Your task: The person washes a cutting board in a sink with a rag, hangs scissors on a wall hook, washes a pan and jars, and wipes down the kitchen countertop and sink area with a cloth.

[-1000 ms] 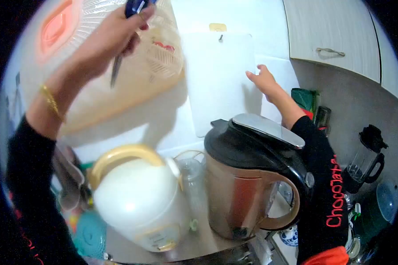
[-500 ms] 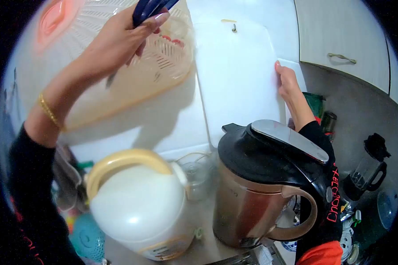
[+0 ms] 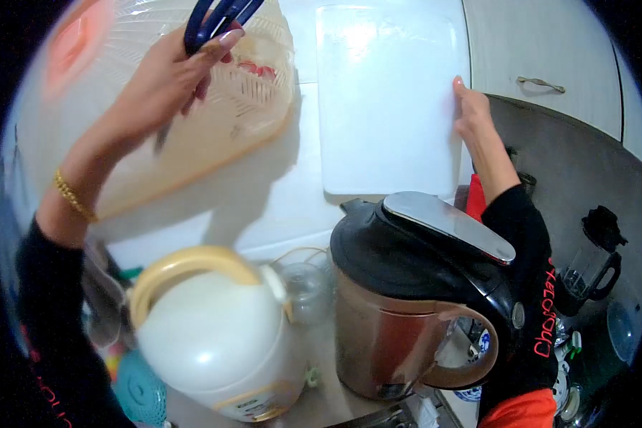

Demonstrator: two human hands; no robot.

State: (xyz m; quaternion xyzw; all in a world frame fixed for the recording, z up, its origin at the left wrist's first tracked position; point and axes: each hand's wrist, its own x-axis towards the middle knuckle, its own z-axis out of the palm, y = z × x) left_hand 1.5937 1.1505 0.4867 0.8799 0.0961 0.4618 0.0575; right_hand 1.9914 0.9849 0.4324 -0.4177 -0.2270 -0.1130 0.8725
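My left hand (image 3: pixel 171 89), raised at the upper left, is closed round the dark blue looped handles of what look like scissors (image 3: pixel 217 21). A narrow grey part, likely the blade, shows below the hand. Behind it is a large translucent cream plastic cover (image 3: pixel 228 157) with slots and a pink patch; small red shapes show near its slots. My right hand (image 3: pixel 473 110) holds the right edge of a flat white board (image 3: pixel 389 107), thumb at the edge and the other fingers mostly hidden. The board stands upright against the white wall surface.
A white rice cooker (image 3: pixel 214 349) with a yellow handle and a large brown jug (image 3: pixel 406 342) with a black lid stand in front. Between them is a glass jar (image 3: pixel 305 289). A cabinet (image 3: pixel 542 50), blender jug (image 3: pixel 588 278) and teal basket (image 3: pixel 139 389) lie around.
The white board has moved up with my right hand, and the small hook seen near its top no longer shows. My left hand still grips the scissors; the view has shifted slightly.
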